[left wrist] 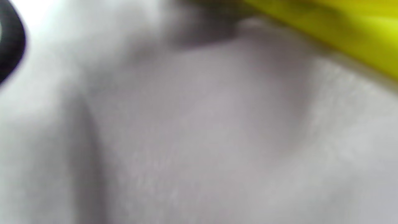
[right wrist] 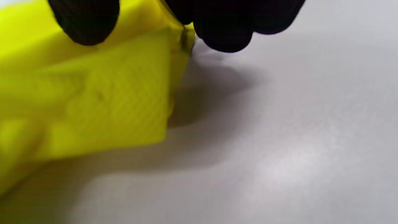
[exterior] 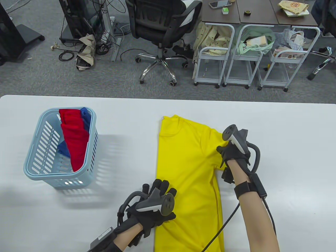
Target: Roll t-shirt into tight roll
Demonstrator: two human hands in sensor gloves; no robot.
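Yellow t-shirt (exterior: 187,168) flat on white worktop (exterior: 275,147), left half folded in. My right hand (exterior: 233,153) pinches the right sleeve between curled fingers (right wrist: 84,21). Left hand (exterior: 155,204) flat, fingers straight on the left edge.

Yellow t-shirt (exterior: 187,168), blue basket (exterior: 34,168)

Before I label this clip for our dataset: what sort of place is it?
Probably an office or lab used for recording: a swivel chair, tangled cables by equipment stands, and rolling desks behind the white table.
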